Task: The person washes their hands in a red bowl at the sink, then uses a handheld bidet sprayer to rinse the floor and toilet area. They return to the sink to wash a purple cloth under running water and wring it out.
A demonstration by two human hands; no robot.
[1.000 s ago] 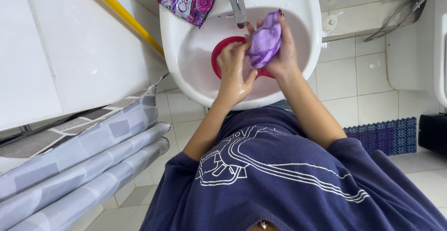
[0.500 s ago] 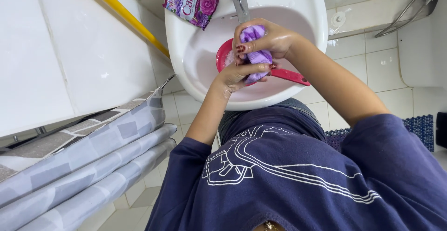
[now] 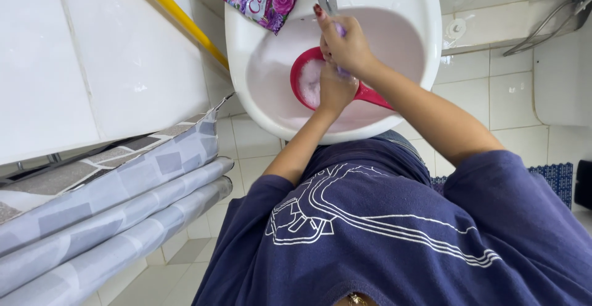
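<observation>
while both the left hand (image 3: 335,89) and right hand (image 3: 346,47) clench a purple cloth (image 3: 341,32) over the red scoop (image 3: 311,84) in the sink (image 3: 246,90), it looks soft, wet, light and slippery, best gripped bunched.

The person wears a loose, dark navy-blue T-shirt (image 3: 394,238) with short sleeves that end above the elbows, leaving both forearms bare. Across the chest runs a printed drawing in thin white lines: long parallel curves that sweep over the front like tracks, and a blockier outlined shape beside them. The cloth lies in soft folds at the shoulders and sides. The left hand (image 3: 336,89) and the right hand (image 3: 348,48) are bare, without gloves. One fingernail on the right hand is painted dark red.
</observation>
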